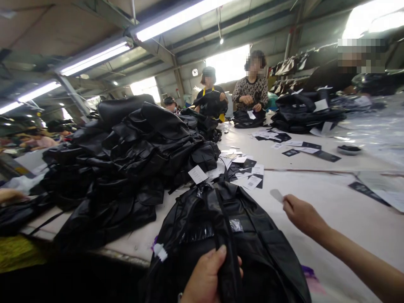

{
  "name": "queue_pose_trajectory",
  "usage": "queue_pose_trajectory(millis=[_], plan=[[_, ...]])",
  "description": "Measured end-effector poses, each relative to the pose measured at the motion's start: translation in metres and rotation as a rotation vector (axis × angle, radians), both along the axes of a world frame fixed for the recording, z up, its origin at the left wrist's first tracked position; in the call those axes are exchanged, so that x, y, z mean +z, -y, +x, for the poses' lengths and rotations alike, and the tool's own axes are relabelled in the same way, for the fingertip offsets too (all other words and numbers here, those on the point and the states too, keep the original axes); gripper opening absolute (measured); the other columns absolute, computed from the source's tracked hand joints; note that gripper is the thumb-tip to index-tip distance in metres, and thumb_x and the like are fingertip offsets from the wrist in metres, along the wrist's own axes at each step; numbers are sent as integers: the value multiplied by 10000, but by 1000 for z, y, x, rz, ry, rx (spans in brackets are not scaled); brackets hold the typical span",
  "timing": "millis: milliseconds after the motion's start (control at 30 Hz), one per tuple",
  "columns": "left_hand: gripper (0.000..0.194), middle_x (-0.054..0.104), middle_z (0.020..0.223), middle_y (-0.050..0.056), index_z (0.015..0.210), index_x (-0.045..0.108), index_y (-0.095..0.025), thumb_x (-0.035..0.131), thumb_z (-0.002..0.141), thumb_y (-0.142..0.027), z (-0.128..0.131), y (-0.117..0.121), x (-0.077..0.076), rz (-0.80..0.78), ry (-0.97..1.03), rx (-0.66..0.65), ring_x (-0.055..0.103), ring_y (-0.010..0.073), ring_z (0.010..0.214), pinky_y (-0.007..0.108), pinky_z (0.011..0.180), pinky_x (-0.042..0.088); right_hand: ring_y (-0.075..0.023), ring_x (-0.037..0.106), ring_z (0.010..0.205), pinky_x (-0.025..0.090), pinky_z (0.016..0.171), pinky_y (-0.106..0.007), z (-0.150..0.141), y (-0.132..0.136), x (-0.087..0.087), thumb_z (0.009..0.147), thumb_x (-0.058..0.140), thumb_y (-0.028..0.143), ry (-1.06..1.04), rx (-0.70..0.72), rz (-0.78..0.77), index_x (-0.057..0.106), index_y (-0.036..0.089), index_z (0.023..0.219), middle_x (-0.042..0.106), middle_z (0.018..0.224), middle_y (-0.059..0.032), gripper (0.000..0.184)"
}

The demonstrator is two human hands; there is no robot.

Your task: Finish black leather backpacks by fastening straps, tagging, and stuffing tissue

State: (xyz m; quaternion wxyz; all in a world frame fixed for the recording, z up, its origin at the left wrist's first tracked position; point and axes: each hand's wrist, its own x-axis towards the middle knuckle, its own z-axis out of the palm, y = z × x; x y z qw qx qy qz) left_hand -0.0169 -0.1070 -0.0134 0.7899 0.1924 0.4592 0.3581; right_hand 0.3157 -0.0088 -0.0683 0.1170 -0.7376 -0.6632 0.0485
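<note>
Holding firm helps: right of the heaped bags (135, 147), the black bag (260, 248) is at the table's (296, 185) near edge, its strap (229, 237) clamped in the left hand (204, 272); the right hand (299, 212), well apart, pinches a blurred grey piece (277, 195), best gripped lightly.

The large black backpack (268, 248) looks like smooth, softly glossy leather; the white rectangular paper tag (198, 174) matt; the pale flat table (362, 210) smooth; the clear plastic sheeting (375, 122) shiny.
</note>
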Motion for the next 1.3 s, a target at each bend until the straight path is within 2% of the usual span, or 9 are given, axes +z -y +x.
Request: queue_pose_trajectory(millis=[67,167,333,500,600,767,900,1167,1300], plan=[[371,632,599,63,797,690,-69,691,844,-437,3,1,6,-40,-23,24,547,108,474,207,505,441,-190,625,656,470,590,-274,-13,9,29,976,388,365,-342,28,3,671,188,1032,671,755,-47,338],[351,605,576,54,778,679,-69,620,899,-393,6,1,13,-86,-65,64,518,91,453,195,494,421,-146,491,482,349,431,-245,-44,31,78,858,567,549,-863,259,-288,713,211,839,571,575,2,369],[332,565,553,30,804,663,-68,633,889,-388,8,3,16,-65,-83,56,471,75,427,182,459,379,-130,475,439,282,398,-218,-91,56,115,730,648,259,-777,452,-571,671,221,607,590,501,13,131],[385,571,561,10,894,626,-103,720,798,-464,12,8,21,40,-80,45,456,82,418,183,423,342,-130,511,423,306,378,-201,-122,54,120,676,560,167,-505,447,-656,654,205,603,557,450,29,125],[455,645,682,46,1031,612,-103,732,785,-466,15,11,26,148,-95,49,532,114,490,194,437,369,-109,477,401,304,379,-192,-140,50,125,678,536,167,-515,469,-714,650,187,593,537,429,28,143],[524,710,857,89,1190,596,-113,705,809,-455,13,13,29,281,-222,79,647,191,679,254,565,475,-68,283,324,171,342,-205,-155,52,113,664,511,228,-946,293,-933,555,188,553,479,424,31,126],[390,729,1009,109,1172,647,-123,656,840,-327,10,14,32,410,-400,81,672,242,914,316,819,515,-55,261,369,161,391,-185,-151,62,96,808,487,492,-1259,113,-1029,593,165,671,402,437,49,370],[475,681,1198,125,1296,609,-158,614,825,-216,13,25,32,573,-617,85,616,270,1124,338,1006,433,-24,212,399,71,414,-189,-167,84,81,625,796,561,-1309,-108,-818,416,207,692,343,487,114,524],[746,684,1155,162,1436,434,-113,721,779,-317,9,26,23,381,-515,114,633,284,1081,358,949,464,-25,244,422,135,410,-167,-165,90,75,645,839,501,-1470,-190,-662,446,196,715,367,514,111,502]])
